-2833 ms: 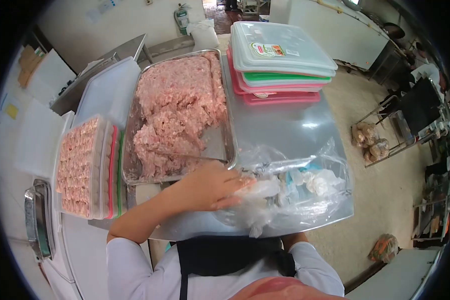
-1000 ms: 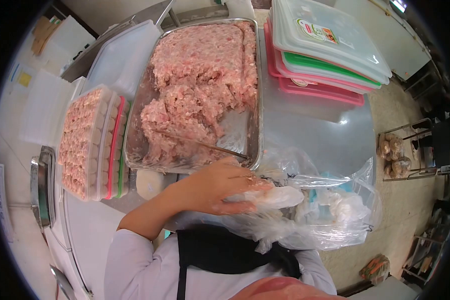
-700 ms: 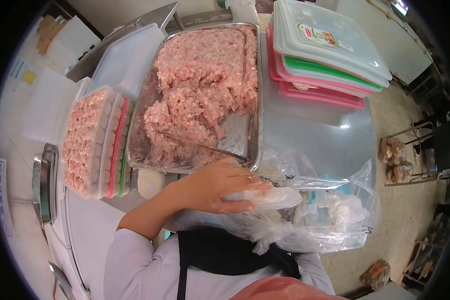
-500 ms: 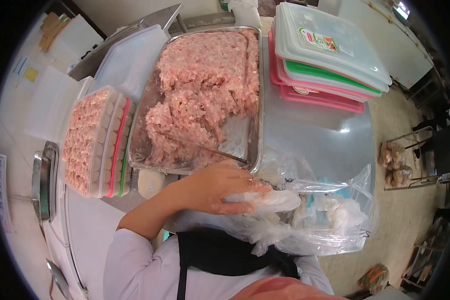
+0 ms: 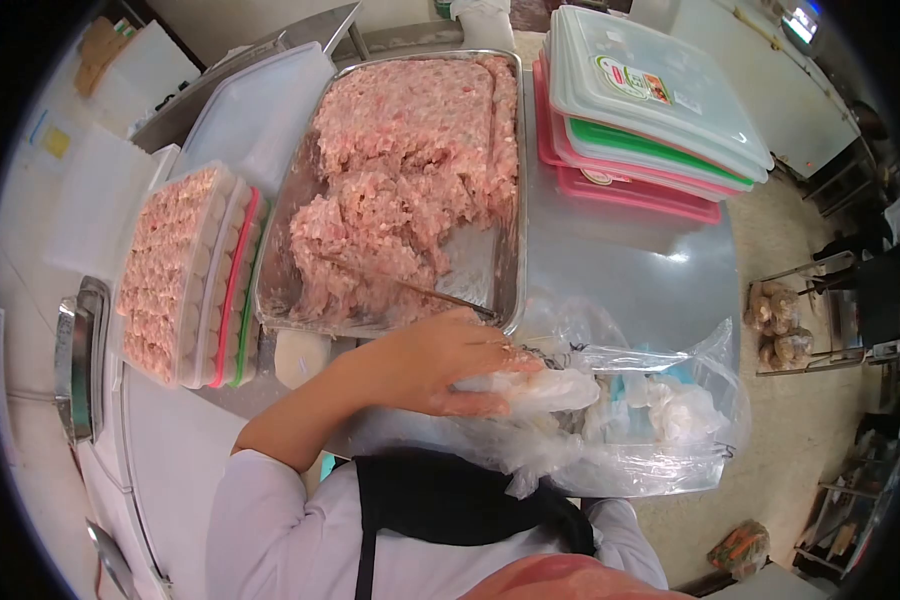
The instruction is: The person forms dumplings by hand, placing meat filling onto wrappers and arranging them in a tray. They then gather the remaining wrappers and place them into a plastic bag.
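My left hand (image 5: 455, 365) reaches across from the left, its fingers and thumb closed around crumpled clear plastic (image 5: 560, 390). The gathered plastic runs into a large clear plastic bag (image 5: 660, 475) that lies over the table's front edge. Inside the bag are white and light-blue crumpled pieces (image 5: 685, 410). Just beyond my left hand stands a metal tray (image 5: 518, 200) of pink minced meat (image 5: 405, 120), dug away at its near right corner. A thin flat-looking tool (image 5: 420, 288) rests across the tray there. My right hand is hidden; only the right sleeve (image 5: 620, 530) shows.
Left of the tray stand stacked clear containers (image 5: 220, 270) filled with rows of meat-topped pieces. A translucent lid (image 5: 255, 125) leans behind them. Stacked lids (image 5: 660, 90), clear, green and pink, lie at the back right of the metal table (image 5: 630, 260). A wire rack (image 5: 790, 325) stands beyond.
The view has shifted slightly. My left hand keeps its hold on the plastic, with little movement of its fingers. The tray, tool and containers stay as they were.
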Motion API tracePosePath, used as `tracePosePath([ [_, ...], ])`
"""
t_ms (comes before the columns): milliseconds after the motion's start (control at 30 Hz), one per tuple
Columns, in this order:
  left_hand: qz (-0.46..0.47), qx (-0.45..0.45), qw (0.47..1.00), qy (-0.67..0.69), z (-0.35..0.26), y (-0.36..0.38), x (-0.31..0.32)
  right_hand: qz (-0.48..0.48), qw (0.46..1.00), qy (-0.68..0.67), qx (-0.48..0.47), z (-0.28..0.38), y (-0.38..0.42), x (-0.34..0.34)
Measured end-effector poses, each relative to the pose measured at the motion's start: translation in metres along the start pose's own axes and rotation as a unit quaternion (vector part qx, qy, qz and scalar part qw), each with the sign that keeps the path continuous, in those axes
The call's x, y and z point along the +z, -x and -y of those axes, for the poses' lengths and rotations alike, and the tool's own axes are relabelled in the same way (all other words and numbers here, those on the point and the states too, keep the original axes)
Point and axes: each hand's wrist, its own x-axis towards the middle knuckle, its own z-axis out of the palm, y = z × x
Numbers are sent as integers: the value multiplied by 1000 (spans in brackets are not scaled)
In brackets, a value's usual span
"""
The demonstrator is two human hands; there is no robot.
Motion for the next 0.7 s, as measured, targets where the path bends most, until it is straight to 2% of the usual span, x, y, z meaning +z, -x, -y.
tracePosePath([
  [100, -17, 14, 999, -42, -5, 2, 1, -6, 1000, 4, -7, -2, 6, -4],
  [267, 50, 22, 978, -203, -10, 0, 0, -25, 999, -3, -29, 4, 14, -15],
  [367, 63, 24, 980, -185, 4, -2, 4, -39, 998, -18, -56, 22, 14, -20],
  [467, 16, 65, 985, -161, 0, -3, -2, -49, 993, -45, -94, 49, 15, -23],
  [667, 13, 69, 989, -131, -3, -9, -15, -93, 972, -108, -186, 73, 53, -24],
  [700, -15, 72, 993, -97, -3, -10, -14, -115, 963, -118, -212, 68, 66, -26],
])
